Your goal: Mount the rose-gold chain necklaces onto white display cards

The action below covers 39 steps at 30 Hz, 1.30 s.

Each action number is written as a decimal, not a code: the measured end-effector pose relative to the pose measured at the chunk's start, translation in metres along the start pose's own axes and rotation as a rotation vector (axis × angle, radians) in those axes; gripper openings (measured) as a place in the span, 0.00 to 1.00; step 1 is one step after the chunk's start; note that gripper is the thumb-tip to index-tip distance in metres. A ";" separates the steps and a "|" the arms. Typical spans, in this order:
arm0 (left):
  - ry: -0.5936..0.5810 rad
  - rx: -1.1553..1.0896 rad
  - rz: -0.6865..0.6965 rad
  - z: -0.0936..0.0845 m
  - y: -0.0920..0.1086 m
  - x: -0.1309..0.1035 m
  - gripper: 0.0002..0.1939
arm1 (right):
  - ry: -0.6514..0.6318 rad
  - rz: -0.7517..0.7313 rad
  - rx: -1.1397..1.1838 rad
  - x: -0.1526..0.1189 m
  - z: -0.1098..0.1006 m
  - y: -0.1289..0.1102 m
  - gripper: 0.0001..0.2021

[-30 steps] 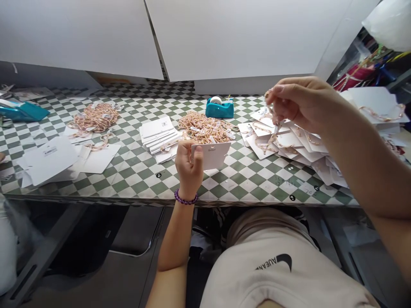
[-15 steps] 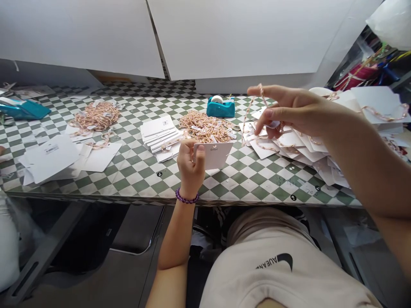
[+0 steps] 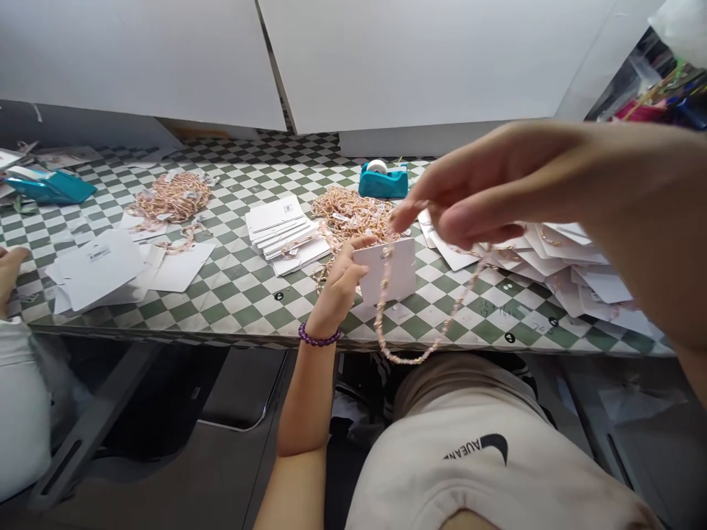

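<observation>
My left hand (image 3: 341, 285) grips a white display card (image 3: 398, 271) by its left edge, just above the table's front edge. A beaded necklace (image 3: 381, 316) in pink and gold hangs in a loop from my right hand (image 3: 469, 195), whose fingers pinch it above the card. One strand of the necklace passes in front of the card. Behind the card lies a heap of similar beaded necklaces (image 3: 350, 210). To the left of that heap is a stack of white cards (image 3: 284, 228).
A teal tape dispenser (image 3: 384, 182) stands behind the heap. At right spreads a pile of carded necklaces (image 3: 574, 272). On the left are another necklace heap (image 3: 174, 197), loose cards (image 3: 96, 269), a second tape dispenser (image 3: 52, 185) and another person's hand (image 3: 8, 276).
My right hand has moved left and toward me, bringing the necklace over to the card. The card has shifted slightly right in my left hand. Another person's hand shows more at left.
</observation>
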<state>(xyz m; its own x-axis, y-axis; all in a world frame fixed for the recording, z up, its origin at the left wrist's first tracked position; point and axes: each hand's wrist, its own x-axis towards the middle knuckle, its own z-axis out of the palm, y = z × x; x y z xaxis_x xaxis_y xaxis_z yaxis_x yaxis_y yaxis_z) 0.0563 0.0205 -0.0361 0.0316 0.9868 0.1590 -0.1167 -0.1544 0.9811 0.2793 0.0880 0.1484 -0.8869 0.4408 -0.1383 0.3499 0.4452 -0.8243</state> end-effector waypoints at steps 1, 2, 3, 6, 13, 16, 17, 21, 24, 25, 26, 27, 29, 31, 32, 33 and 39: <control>-0.027 -0.042 -0.010 0.000 0.001 0.000 0.18 | -0.095 -0.013 -0.005 0.010 0.002 0.006 0.23; -0.055 -0.091 -0.026 0.000 0.002 0.001 0.18 | -0.175 -0.013 -0.031 0.022 0.005 0.012 0.23; -0.077 -0.143 -0.050 0.001 0.003 0.001 0.20 | -0.202 -0.003 -0.051 0.034 0.009 0.019 0.23; -0.094 -0.227 -0.135 0.001 0.008 0.000 0.35 | -0.119 0.047 -0.040 0.067 0.017 0.036 0.19; -0.123 0.006 -0.087 0.003 0.012 -0.005 0.24 | -0.011 0.054 0.197 0.090 0.002 0.039 0.19; -0.145 0.020 -0.086 0.003 0.010 -0.005 0.21 | -0.067 -0.036 0.277 0.086 -0.002 0.034 0.26; -0.148 0.034 -0.074 0.003 0.010 -0.005 0.20 | -0.077 -0.068 0.281 0.084 -0.002 0.033 0.28; -0.160 0.106 -0.015 0.001 0.010 -0.003 0.16 | 0.042 -0.126 0.153 0.078 0.003 0.025 0.24; -0.196 0.192 0.015 0.001 0.011 -0.003 0.10 | 0.117 -0.164 0.156 0.078 0.003 0.014 0.20; -0.226 0.222 0.010 0.001 0.011 -0.003 0.09 | 0.126 -0.182 0.182 0.078 0.003 0.010 0.20; -0.263 0.241 -0.002 0.001 0.011 -0.002 0.08 | 0.135 -0.196 0.202 0.077 0.002 0.005 0.20; -0.298 0.247 -0.017 0.001 0.010 -0.002 0.09 | 0.155 -0.210 0.209 0.076 0.001 -0.001 0.20; -0.332 0.226 -0.026 0.001 0.007 -0.001 0.10 | 0.210 -0.227 0.187 0.071 0.001 -0.012 0.21; -0.290 0.175 -0.001 0.001 0.004 0.000 0.11 | 0.269 -0.233 0.120 0.066 0.001 -0.022 0.22; -0.255 0.135 -0.001 0.001 0.002 0.000 0.12 | 0.291 -0.234 0.084 0.063 0.001 -0.025 0.23; -0.222 0.084 -0.020 0.000 0.001 0.000 0.14 | 0.299 -0.242 0.054 0.061 0.002 -0.028 0.23; -0.150 -0.179 -0.226 0.000 0.003 0.000 0.25 | 0.228 -0.338 0.065 0.070 -0.007 -0.016 0.21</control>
<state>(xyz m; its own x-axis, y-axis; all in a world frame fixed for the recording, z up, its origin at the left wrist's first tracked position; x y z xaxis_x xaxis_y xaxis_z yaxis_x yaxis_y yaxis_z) 0.0562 0.0198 -0.0331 0.2206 0.9748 -0.0328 -0.2620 0.0916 0.9607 0.2141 0.1169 0.1556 -0.8563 0.4429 0.2658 0.0236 0.5476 -0.8364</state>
